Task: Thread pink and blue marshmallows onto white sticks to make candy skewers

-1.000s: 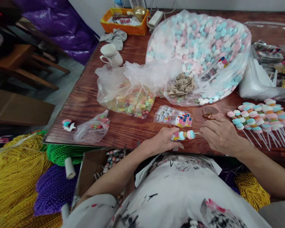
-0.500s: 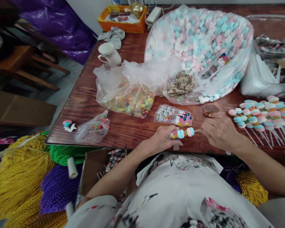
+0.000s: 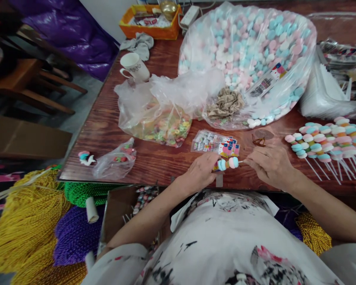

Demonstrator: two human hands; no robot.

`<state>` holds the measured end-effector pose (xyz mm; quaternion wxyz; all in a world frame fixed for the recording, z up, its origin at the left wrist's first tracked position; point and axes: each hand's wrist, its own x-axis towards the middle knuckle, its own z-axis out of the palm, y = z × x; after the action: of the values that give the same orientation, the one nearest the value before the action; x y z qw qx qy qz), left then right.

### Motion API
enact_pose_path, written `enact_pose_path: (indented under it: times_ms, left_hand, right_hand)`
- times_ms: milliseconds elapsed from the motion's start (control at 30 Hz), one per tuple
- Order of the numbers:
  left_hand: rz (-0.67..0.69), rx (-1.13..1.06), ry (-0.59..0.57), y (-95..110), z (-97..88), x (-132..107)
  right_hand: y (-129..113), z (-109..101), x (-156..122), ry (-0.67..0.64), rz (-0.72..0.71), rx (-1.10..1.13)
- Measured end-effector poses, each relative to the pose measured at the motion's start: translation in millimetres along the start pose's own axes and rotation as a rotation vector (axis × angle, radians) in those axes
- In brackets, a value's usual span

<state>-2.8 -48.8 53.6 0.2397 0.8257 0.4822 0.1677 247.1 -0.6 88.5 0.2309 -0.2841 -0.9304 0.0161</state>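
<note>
Reddish-brown and streaked with grain, the table spreads out ahead of the left hand and right hand. Well ahead of them sits a clear bag of pink, blue and white pieces. Far to their left, past the table's edge, is glossy purple plastic; nearer that side, below the tabletop, are yellow strands. Just beside the right hand lies a skewer pile. Between the hands is one pastel skewer, its beaded end gripped by the left, its stick pinched by the right.
</note>
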Motion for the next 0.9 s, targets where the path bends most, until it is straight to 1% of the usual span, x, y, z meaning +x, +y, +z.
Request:
enact_pose_path:
  times_ms: [67,133,267,333,400,467,567,667,800,900]
  left_hand:
    - [-0.035,0.113,-0.013,1,-2.2,-1]
    - [-0.076,0.165,-0.042,1,-3.6,-1]
    - [-0.076,0.058,-0.108,1,-3.4,-1]
    - [-0.061,-0.01,-0.138,0,-2.7,0]
    - [-0.053,-0.059,-0.161,1,-2.3,1]
    - [-0.056,-0.079,-0.179,3,-2.3,4]
    - [-0.095,-0.017,-0.201,5,-2.7,6]
    - [-0.126,0.025,-0.22,6,-2.5,8]
    - [-0.083,-0.116,-0.232,7,-3.9,10]
    - [-0.066,-0.272,-0.29,10,-9.2,13]
  right_hand:
    - [2,4,-2,0.008,-0.008,0.09]
    - [4,9,-5,-0.006,-0.016,0.167]
    - [7,14,-8,-0.061,-0.054,0.222]
    - [8,14,-8,-0.04,-0.089,0.185]
    - [7,13,-7,0.0,-0.118,0.101]
    - [6,12,-5,0.01,-0.137,0.006]
    - [3,11,-2,-0.001,-0.16,-0.064]
    - [1,11,-1,0.001,-0.176,-0.048]
    - [-1,13,-1,-0.005,-0.152,-0.043]
    - [-3,16,-1,-0.006,-0.135,0.005]
